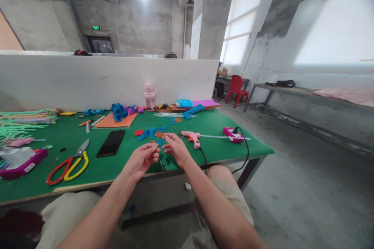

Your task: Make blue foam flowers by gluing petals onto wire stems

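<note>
Pinched between the thumb and fingertips of my left hand [143, 158] is a thin pale wire [161, 163], its lower end slanting down over the table edge. My right hand [177, 150] hovers close beside it, fingers curved and apart, with nothing visible in them. Just beyond both hands lie blue felt scraps [149, 133], brown felt pieces [159, 134] and a red felt piece [138, 132]. To the right of my right hand a pink glue gun [193, 138] lies on its side, a clear glue stick protruding from its back.
On the green table [117, 165], scissors [73, 163] and a black phone [111, 143] lie left of my hands. Pipe cleaners [32, 116] fill the far left. A purple power strip [233, 134] with a cord sits right. A white partition [111, 81] stands behind.
</note>
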`<state>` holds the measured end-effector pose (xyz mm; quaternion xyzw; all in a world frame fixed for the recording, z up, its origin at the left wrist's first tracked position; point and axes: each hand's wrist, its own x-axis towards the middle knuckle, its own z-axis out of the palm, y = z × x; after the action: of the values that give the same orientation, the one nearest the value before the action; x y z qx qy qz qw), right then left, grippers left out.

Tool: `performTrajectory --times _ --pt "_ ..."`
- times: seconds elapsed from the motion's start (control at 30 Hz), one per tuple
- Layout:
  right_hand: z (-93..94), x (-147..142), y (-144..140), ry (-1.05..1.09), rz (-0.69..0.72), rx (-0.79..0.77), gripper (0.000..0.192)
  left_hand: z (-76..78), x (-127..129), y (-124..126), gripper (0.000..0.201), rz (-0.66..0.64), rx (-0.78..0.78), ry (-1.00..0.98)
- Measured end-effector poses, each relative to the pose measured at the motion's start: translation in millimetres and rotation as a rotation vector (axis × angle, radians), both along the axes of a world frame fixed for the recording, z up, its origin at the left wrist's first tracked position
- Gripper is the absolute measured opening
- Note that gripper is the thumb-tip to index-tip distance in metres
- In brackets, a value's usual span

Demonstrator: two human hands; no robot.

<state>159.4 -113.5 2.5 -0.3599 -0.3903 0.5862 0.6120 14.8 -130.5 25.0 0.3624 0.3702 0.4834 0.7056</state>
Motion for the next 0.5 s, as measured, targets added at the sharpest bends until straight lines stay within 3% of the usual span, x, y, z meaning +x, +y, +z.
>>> performTrajectory --times 0.17,0.3,0.5 --pt "-3.6 -5 1 -0.153 -0.165 0.087 0.026 -0.8 -2 5 0.014 0.012 0.024 0.013" --pt "3.6 -7 -9 -0.15 -0.276 0.15 0.016 2.0 3 -2 0.019 0.007 0.143 0.082" --pt "20.4 -21 -39 0.034 -0.141 0.179 0.025 4.8 14 -18 0.021 0.02 0.299 0.154"
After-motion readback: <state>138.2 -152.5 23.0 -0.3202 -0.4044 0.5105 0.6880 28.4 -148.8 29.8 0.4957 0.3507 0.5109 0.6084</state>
